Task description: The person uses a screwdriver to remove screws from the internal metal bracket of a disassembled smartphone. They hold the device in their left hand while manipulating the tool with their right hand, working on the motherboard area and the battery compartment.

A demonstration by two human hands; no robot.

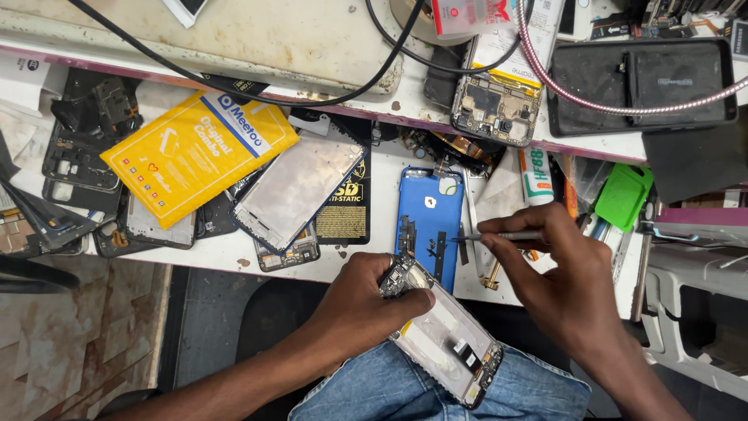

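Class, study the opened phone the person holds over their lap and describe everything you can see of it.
The opened phone lies back-off, tilted diagonally over the denim-clad lap. Its pale silvery inner frame shows, with dark circuit parts at both ends and a small black component near the middle. The left hand grips its upper end, thumb across it. The right hand is apart from it, holding a thin tool.

A white, stained workbench (327, 269) runs above the hands; beneath and left lies what seems a brown tiled floor (78, 327).
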